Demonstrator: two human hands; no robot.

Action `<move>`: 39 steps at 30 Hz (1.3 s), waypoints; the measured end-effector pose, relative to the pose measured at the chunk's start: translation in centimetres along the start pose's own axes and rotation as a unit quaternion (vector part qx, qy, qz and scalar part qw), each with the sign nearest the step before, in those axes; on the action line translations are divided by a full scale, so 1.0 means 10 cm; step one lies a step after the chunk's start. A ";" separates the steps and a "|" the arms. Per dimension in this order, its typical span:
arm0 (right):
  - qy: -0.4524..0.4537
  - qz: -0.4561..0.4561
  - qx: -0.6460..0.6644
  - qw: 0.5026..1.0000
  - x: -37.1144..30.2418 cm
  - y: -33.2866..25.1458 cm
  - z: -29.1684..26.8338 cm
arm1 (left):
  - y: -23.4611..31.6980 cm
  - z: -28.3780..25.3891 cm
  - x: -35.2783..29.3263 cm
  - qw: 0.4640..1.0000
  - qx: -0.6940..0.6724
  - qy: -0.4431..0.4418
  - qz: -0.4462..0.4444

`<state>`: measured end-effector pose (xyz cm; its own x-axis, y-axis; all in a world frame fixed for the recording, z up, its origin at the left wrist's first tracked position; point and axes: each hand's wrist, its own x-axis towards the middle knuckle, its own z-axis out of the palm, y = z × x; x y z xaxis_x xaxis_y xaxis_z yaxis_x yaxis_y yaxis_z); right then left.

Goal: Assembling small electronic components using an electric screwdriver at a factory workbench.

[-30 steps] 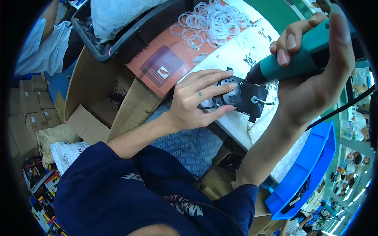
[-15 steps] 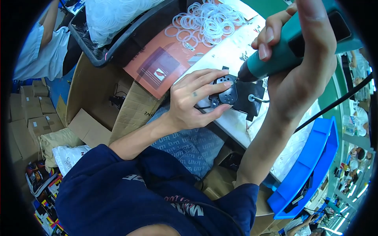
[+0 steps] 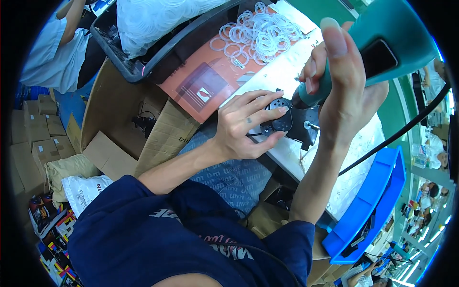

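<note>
Left hand (image 3: 244, 124) closed in a loose, bent-finger hold on a black oval piece (image 3: 282, 117) with small holes; two fingertips lie on top, thumb at the side toward the wearer, probably to pin it against turning. The piece sits with a flat black plate (image 3: 302, 131) near the workbench's (image 3: 267, 79) front edge, likely so both forearms reach without stretching. Short metal rod (image 3: 311, 125) sticks out from the plate, away from the fingers. Right hand (image 3: 351, 81) wrapped round a green power screwdriver (image 3: 406, 28), nose slanting down to the plate just beside the left fingertips; that closeness presumably lets one hand brace right where the other works. Whether the bit touches, cannot tell: the nose tip is hidden. Black cord (image 3: 397, 136) trails to the right, clear of the left hand. Clear rings (image 3: 267, 33) heaped at the bench's far left corner, partly on an orange sheet (image 3: 195, 110), seemingly within reach yet out of the way. Blue bin (image 3: 334, 244) by the right end of the front edge; open carton (image 3: 112, 103) off the left end.
</note>
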<state>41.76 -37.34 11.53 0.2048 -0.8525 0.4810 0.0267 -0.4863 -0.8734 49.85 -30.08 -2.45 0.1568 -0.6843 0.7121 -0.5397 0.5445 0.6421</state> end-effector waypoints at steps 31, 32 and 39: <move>0.149 -0.205 0.245 0.936 -0.87 -0.43 -1.76 | -0.19 1.15 1.41 0.783 -0.002 -0.619 -0.052; 0.148 -0.205 0.247 0.936 -0.86 -0.43 -1.74 | -0.19 1.15 1.41 0.780 -0.004 -0.624 -0.051; 0.198 -0.214 0.222 0.930 -0.83 -0.51 -1.62 | -0.02 0.90 1.36 0.889 -0.246 -0.387 -0.025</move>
<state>24.05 -30.91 13.30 -0.2921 -0.6446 0.7065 0.4416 -0.7462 -0.4982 44.71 -43.89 4.56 -0.5471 -0.7392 0.3928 -0.0921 0.5195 0.8495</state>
